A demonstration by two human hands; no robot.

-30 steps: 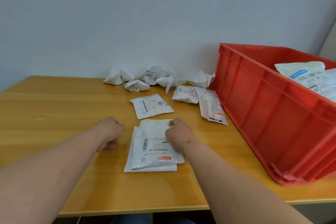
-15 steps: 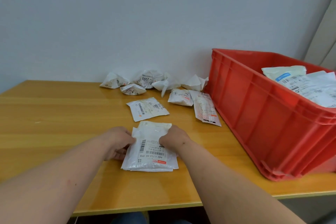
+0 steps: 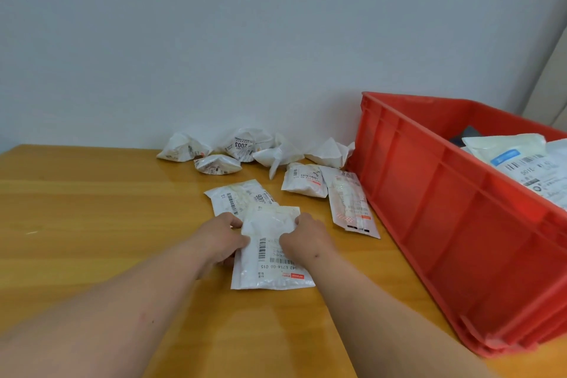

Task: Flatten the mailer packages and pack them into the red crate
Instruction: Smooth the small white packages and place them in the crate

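Two hands, left hand point(image 3: 219, 239) and right hand point(image 3: 302, 241), now grip opposite edges of the flattened white plastic mailer stack point(image 3: 270, 255) on the wooden table point(image 3: 92, 224); a second ago the left fist lay beside it. Squared up, it looks ready for the red plastic crate point(image 3: 445, 224).

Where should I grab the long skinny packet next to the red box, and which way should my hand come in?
Take the long packet by its near short end, coming from the front or its left side. It lies flat, running away from you, with the red crate wall close along its right, which probably leaves little room for fingers there. The near end is bare, so pinching it there looks easiest.
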